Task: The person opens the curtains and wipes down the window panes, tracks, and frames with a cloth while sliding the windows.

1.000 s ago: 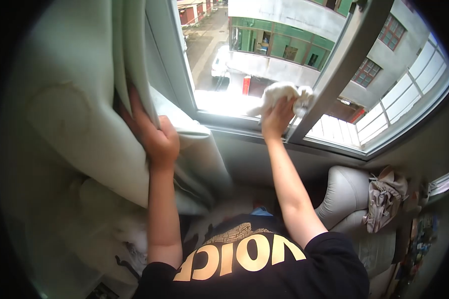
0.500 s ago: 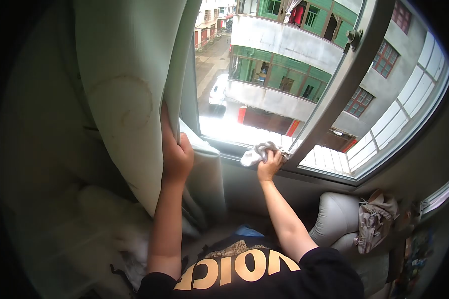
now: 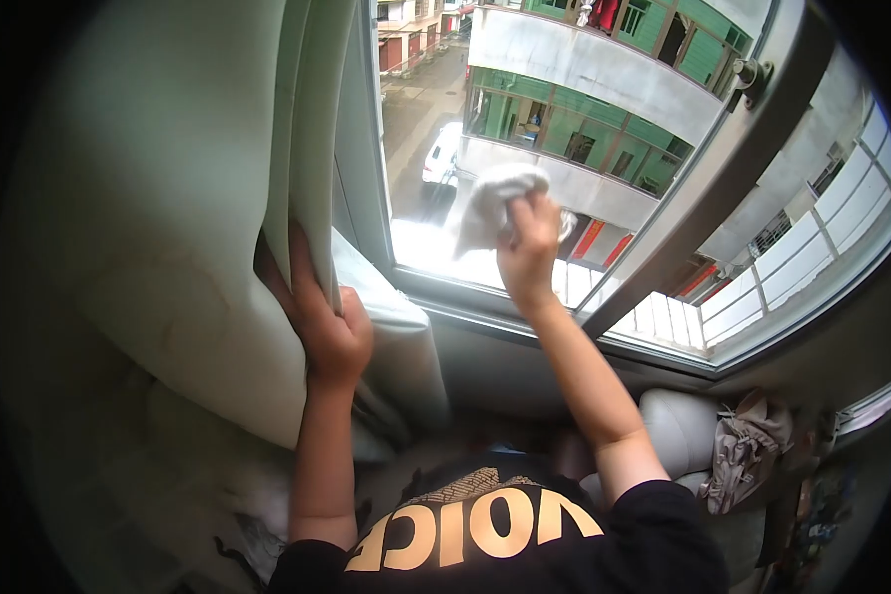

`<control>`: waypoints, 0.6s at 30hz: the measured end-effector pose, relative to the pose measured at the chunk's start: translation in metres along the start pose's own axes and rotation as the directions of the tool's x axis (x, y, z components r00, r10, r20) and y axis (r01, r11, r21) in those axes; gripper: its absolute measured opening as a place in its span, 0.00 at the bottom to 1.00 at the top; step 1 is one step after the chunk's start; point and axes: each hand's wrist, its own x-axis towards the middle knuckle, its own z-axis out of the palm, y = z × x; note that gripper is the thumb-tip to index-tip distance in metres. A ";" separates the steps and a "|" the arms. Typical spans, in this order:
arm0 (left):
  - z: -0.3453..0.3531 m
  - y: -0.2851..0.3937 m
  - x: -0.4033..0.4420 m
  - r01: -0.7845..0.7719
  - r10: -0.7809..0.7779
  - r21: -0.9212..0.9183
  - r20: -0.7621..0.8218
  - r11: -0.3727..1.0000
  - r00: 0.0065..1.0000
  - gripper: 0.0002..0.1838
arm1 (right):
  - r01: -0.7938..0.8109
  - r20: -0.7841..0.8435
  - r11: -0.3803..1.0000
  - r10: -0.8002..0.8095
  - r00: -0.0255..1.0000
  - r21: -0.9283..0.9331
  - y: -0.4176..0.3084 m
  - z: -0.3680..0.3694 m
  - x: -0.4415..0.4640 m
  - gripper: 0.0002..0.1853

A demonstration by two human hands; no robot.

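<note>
A pale green curtain [image 3: 208, 148] hangs at the left, and my left hand [image 3: 329, 322] is closed on its folds, gathering them beside the window. Some of those fingers are hidden behind the fabric. My right hand [image 3: 531, 247] grips a crumpled whitish cloth [image 3: 487, 203] in front of the window opening, above the sill. The cloth bunches out to the left of the fingers. Whether it touches a pane I cannot tell. Below it runs the metal window frame [image 3: 445, 293].
A dark window upright [image 3: 683, 193] with a latch [image 3: 750, 75] stands to the right. Lower right are a pale padded seat [image 3: 678, 426] and a beige bag [image 3: 747, 445]. Outside are a white barred ledge [image 3: 782, 282] and a building with green windows [image 3: 589, 124].
My right hand has lifted the cloth from the lower window frame up in front of the opening. My left hand has shifted slightly left and down with the curtain, whose folds have moved left.
</note>
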 end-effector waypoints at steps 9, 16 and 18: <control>-0.009 -0.007 -0.009 -0.007 0.010 0.099 -0.031 0.995 0.999 0.33 | 0.392 -0.084 0.816 -0.467 0.880 -0.425 -0.038 -0.100 0.267 0.17; -0.027 -0.002 0.002 0.051 -0.051 0.160 -0.001 0.986 0.999 0.32 | 0.323 -0.005 0.664 -0.442 0.897 -0.674 0.016 -0.189 0.346 0.16; -0.033 -0.003 0.009 0.060 -0.076 0.202 0.076 0.978 0.994 0.31 | 0.301 -0.007 0.646 -0.429 0.903 -0.702 0.028 -0.202 0.359 0.16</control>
